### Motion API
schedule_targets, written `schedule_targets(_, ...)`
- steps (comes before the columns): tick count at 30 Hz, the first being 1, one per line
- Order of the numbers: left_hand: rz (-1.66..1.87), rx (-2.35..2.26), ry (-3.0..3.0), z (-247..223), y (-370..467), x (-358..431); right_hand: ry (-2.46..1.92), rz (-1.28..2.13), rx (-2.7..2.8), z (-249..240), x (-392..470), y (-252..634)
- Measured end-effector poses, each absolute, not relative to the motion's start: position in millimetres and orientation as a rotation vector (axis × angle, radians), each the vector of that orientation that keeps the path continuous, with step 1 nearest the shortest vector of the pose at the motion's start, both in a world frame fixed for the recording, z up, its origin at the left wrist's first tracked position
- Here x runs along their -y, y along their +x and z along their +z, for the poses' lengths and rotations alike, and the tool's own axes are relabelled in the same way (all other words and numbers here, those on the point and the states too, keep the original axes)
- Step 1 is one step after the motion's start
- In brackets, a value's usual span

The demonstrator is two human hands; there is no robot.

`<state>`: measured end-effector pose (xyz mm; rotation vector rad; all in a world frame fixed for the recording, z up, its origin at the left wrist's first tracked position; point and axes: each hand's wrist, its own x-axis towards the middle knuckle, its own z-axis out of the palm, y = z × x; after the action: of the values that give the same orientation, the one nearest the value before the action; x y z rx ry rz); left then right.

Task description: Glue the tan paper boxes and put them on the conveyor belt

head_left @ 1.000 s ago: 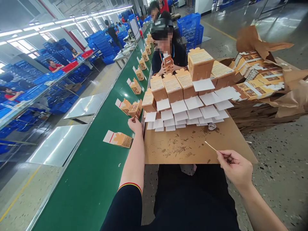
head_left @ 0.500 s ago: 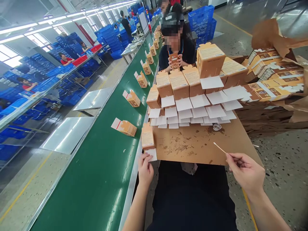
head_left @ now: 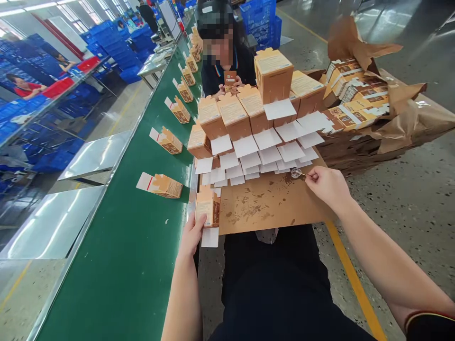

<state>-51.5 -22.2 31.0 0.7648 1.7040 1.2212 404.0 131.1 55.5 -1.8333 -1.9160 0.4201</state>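
Note:
My left hand (head_left: 193, 232) grips the near end of a brown and yellow carton (head_left: 206, 207) at the left edge of the brown board (head_left: 263, 203); the carton's white flap hangs toward me. Between the fingertips of my right hand (head_left: 325, 183) is a thin cotton swab (head_left: 303, 174). Its tip reaches into a small clear round dish (head_left: 296, 173) near the stack. Behind the dish rises a stack of cartons (head_left: 232, 116) with white flaps (head_left: 245, 147) pointing toward me.
A green conveyor belt (head_left: 117, 237) on the left carries a row of open cartons (head_left: 167, 186). Across the stack, a person (head_left: 227, 61) holds a carton. Flat cartons in torn brown paper (head_left: 398, 128) lie at the right. Blue crates (head_left: 259, 21) stand behind.
My right hand has moved forward and left, bringing the swab to the dish. My left hand has taken hold of the carton, whose printed side now shows. The whole view has shifted.

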Motion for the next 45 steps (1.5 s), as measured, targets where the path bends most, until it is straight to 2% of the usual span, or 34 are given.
schedule_targets(6, 1.481, -1.501, 0.563, 35, -33, 67, -1.786, 0.509, 1.954, 51, -135, 415)
schedule_targets(10, 1.546, -1.391, 0.495, 32, -15, 55, -1.706, 0.419, 1.798, 48, -107, 412)
schedule_targets(15, 1.589, -1.44, 0.516, 14, 3, 15, -1.226, 0.793, 1.869, 19, -39, 338)
schedule_targets(19, 1.548, -1.492, 0.554, 4, 4, 4, -1.055, 0.867, 1.931, -7, -8, 272)
schedule_targets(27, 1.52, -1.576, 0.638, 5, 3, 5, -1.086, 0.908, 2.075, -18, -21, 258)
schedule_targets(33, 1.547, -1.707, 0.814, 6, 30, 14, -1.232, 0.916, 1.843, -4, -34, 280)
schedule_targets(39, 1.372, -1.979, 0.995, 3, 54, 28, -1.31, 0.953, 1.671, 5, -19, 302)
schedule_targets(45, 1.396, -1.974, 1.024, -4, 58, 25, -1.315, 1.001, 1.65, 5, -8, 307)
